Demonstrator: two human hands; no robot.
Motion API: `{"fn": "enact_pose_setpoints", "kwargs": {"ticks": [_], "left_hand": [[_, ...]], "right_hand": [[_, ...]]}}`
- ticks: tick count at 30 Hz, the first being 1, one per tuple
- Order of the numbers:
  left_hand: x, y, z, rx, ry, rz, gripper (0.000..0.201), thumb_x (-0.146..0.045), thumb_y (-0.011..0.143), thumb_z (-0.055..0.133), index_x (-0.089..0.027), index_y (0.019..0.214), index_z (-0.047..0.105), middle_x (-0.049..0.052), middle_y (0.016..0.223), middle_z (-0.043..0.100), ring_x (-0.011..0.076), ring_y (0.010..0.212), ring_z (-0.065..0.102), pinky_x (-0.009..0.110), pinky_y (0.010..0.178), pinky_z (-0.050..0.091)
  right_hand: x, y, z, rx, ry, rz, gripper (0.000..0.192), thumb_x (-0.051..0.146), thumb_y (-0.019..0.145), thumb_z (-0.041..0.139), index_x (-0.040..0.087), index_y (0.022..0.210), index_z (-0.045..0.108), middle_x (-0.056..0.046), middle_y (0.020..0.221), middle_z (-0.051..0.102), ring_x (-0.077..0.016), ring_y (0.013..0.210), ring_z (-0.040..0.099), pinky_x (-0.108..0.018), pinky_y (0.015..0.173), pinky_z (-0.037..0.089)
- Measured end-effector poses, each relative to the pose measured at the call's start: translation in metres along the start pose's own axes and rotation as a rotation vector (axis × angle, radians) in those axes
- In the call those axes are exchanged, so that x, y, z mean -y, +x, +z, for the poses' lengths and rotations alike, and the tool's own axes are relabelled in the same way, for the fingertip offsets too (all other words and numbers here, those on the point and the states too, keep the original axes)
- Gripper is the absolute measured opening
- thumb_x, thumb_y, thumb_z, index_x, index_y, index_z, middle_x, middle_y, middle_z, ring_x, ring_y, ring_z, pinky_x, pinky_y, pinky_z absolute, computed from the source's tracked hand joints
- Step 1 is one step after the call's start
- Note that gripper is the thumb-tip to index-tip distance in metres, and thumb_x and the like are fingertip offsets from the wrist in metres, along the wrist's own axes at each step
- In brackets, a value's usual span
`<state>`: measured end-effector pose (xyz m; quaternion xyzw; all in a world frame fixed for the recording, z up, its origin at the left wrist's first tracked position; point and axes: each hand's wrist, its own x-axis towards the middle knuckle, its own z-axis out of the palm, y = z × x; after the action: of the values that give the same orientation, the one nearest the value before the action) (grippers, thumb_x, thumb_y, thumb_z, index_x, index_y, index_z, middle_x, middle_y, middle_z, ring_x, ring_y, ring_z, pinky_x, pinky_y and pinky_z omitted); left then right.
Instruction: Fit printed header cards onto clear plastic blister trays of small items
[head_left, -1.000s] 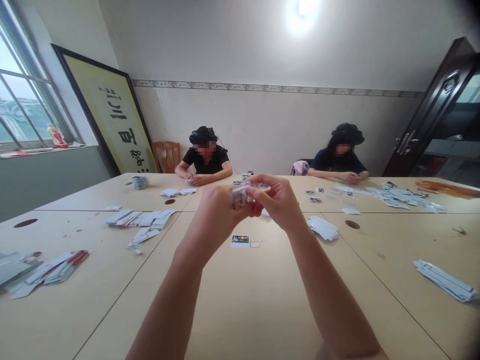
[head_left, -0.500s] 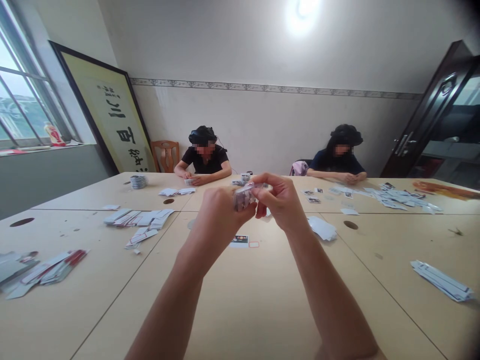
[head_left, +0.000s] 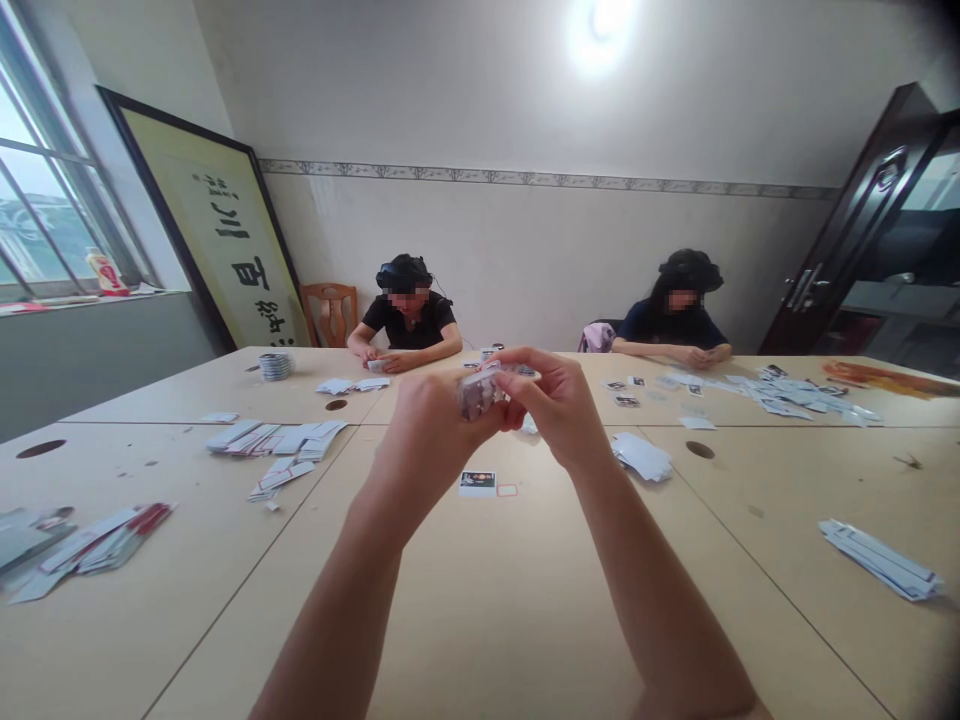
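In front of me, above the table (head_left: 517, 620), my left hand (head_left: 431, 425) is closed around a small clear, shiny plastic packet (head_left: 478, 397) with a greyish pattern on it. My right hand (head_left: 553, 400) pinches the right edge of the same packet between thumb and fingers. Most of my left fingers are hidden behind the packet and the hand itself. On the tabletop below lies a dark printed card (head_left: 478, 484), with a small red-bordered slip (head_left: 508, 490) beside it.
Piles of white slips (head_left: 277, 438) lie to the left, with flat packets (head_left: 112, 540) nearer me. White sheets (head_left: 643, 457) and a bundle of strips (head_left: 879, 560) are to the right. Two people (head_left: 411, 320) sit opposite. A round stack (head_left: 277, 367) stands at the far left.
The packet has tilted so that more of its patterned face shows. Both hands have shifted very slightly, keeping their hold on it.
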<state>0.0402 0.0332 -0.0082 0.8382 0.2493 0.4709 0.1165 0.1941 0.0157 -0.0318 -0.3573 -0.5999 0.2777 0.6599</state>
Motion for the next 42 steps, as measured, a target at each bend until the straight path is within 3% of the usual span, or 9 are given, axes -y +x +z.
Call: {"fn": "enact_pose_setpoints", "kwargs": {"ticks": [8,15,20,32,36,42], "left_hand": [[-0.006,-0.001,0.002,-0.019,0.016,-0.006,0.019,-0.006,0.077,0.071,-0.020,0.063,0.071,-0.010,0.055,0.064,0.0038,0.049,0.048,0.014,0.046,0.033],[-0.006,-0.002,0.000,-0.014,0.029,-0.007,0.020,-0.006,0.076,0.070,-0.020,0.061,0.071,-0.010,0.048,0.054,0.0039,0.044,0.037,0.017,0.043,0.029],[0.000,-0.001,-0.001,-0.032,0.032,-0.007,0.018,-0.010,0.077,0.071,-0.018,0.061,0.071,-0.009,0.046,0.051,0.0049,0.043,0.036,0.019,0.042,0.028],[0.001,0.000,0.004,-0.049,0.080,-0.075,0.017,-0.018,0.077,0.068,-0.019,0.061,0.068,-0.005,0.050,0.057,0.0111,0.051,0.051,0.021,0.046,0.035],[-0.003,0.000,0.005,-0.047,0.072,-0.062,0.015,-0.015,0.078,0.066,-0.019,0.065,0.070,-0.003,0.057,0.063,0.0122,0.055,0.055,0.023,0.052,0.040],[-0.003,0.001,0.006,-0.036,0.078,-0.049,0.017,-0.019,0.082,0.064,-0.020,0.066,0.070,-0.002,0.063,0.067,0.0130,0.056,0.054,0.025,0.053,0.041]], "right_hand": [[-0.001,0.000,0.001,-0.026,0.098,-0.020,0.008,0.024,0.077,0.069,0.022,0.082,0.075,0.006,0.064,0.066,-0.0048,0.044,0.055,-0.017,0.043,0.048],[-0.001,-0.001,0.005,-0.082,0.099,-0.009,0.011,0.020,0.075,0.067,0.021,0.081,0.075,0.005,0.070,0.068,-0.0032,0.043,0.050,-0.016,0.039,0.043],[0.005,-0.002,0.006,0.012,0.098,-0.010,0.020,0.019,0.079,0.063,0.024,0.091,0.078,0.005,0.074,0.068,-0.0040,0.050,0.053,-0.017,0.048,0.049],[0.001,0.001,0.005,0.046,0.191,-0.027,0.016,0.024,0.085,0.063,0.027,0.090,0.078,0.005,0.076,0.067,-0.0030,0.051,0.048,-0.017,0.050,0.045],[0.000,0.001,0.005,0.013,0.206,0.017,0.013,0.024,0.084,0.065,0.027,0.086,0.077,0.006,0.069,0.064,-0.0040,0.050,0.047,-0.018,0.049,0.043],[-0.002,0.000,0.008,-0.057,0.208,0.009,0.012,0.024,0.080,0.065,0.027,0.083,0.076,0.005,0.077,0.066,-0.0050,0.052,0.043,-0.019,0.049,0.040]]}}
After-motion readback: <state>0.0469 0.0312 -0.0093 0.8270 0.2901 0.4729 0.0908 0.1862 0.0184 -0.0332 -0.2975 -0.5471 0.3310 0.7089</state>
